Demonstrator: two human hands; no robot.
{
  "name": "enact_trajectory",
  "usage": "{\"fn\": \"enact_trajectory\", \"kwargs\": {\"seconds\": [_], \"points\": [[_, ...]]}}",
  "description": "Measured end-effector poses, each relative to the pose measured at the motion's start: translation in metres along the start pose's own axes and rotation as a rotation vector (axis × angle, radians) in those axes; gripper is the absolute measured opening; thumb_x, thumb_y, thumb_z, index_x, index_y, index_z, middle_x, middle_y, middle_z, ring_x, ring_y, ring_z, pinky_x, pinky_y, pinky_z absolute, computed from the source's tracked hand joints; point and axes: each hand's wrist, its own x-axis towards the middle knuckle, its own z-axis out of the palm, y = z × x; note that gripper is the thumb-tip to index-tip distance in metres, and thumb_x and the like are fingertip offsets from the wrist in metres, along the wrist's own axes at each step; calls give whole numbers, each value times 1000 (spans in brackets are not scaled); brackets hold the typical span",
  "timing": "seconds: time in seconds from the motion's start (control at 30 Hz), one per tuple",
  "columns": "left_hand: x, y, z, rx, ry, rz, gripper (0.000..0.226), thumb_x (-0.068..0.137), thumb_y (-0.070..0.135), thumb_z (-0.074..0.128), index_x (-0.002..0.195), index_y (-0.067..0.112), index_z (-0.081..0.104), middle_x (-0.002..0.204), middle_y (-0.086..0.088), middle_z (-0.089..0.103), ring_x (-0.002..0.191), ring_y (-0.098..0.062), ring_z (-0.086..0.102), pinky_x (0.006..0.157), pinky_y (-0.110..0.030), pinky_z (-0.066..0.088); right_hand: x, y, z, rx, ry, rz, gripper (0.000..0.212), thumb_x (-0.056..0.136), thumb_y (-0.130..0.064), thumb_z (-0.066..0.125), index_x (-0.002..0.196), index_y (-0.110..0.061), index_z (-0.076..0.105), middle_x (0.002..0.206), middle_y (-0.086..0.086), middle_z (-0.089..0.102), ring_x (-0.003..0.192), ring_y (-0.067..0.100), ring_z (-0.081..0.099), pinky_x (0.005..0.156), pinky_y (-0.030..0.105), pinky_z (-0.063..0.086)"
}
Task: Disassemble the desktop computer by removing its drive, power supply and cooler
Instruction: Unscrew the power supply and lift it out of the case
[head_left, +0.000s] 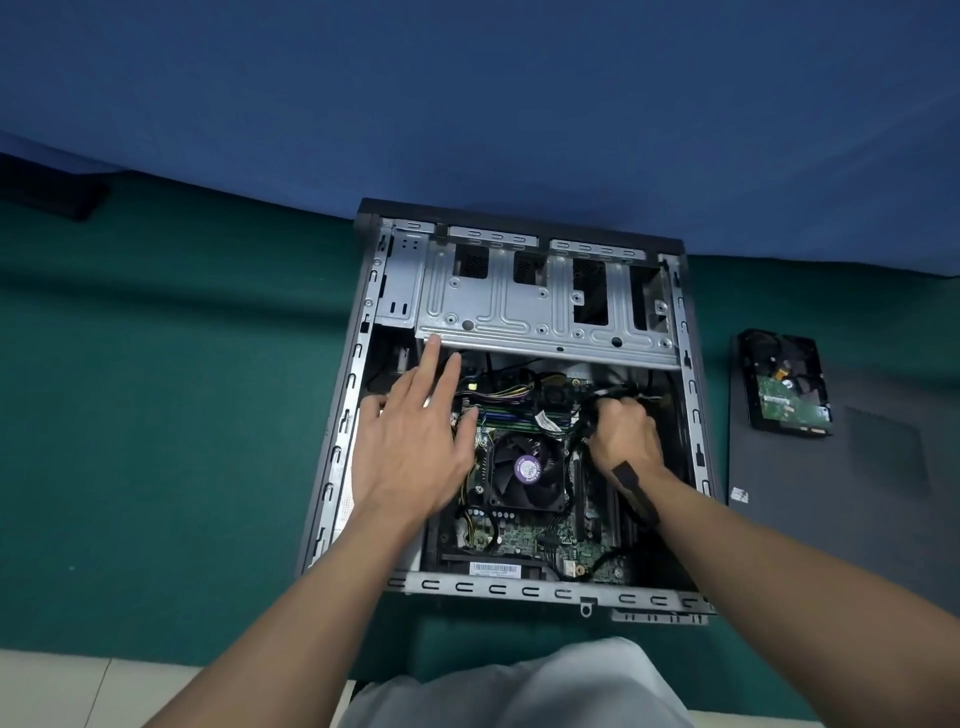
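Left hand (410, 447) is reaching into the left half of the open computer case (519, 590), palm down, fingers straight and fanned apart, gripping nothing. Its index fingertip is lying at the lower lip of the drive cage (519, 306); cannot tell whether it is touching the metal. Thumb is pointing toward the left wall of the case. Whatever is sitting under the palm is being hidden by the hand.

Right hand (621, 434) is curling, knuckles up, round a bundle of black cables (605, 395) at the upper right of the motherboard (524, 538). A dark strap (636, 491) is lying across that wrist.

Case is lying on its side, open face up, on the green mat (156, 415), its far end at the foot of the blue backdrop (467, 104). Drive cage is spanning the far end of the case, its bays showing as dark openings.

Cooler (527, 470) is sitting in place at the middle of the motherboard, between the two hands, fan facing up with a round purple label on the hub. Memory sticks (509, 415) are standing just beyond it.

Drive (787, 387) is lying outside the case, well to its right, circuit board up. It is resting on the far end of a dark flat panel (831, 493) that is lying on the mat beside the case.
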Motion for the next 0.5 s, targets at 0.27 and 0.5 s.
{"fn": "enact_trajectory", "kwargs": {"seconds": [0.27,0.5], "points": [[-2,1,-2,-6,16,-2,64,97,53,27,153,24,21,162,6,-2,131,-15,46,97,-41,37,14,-8,-15,-302,-190,-219,23,86,8,47,96,1,67,90,17,70,86,32,67,64,31,45],[-3,1,-3,-20,22,-6,63,96,52,28,153,23,25,160,6,-4,124,-15,52,97,-43,39,14,0,-10,-399,-189,-365,26,100,-11,36,111,-8,60,102,9,68,82,25,64,64,28,41]]}}
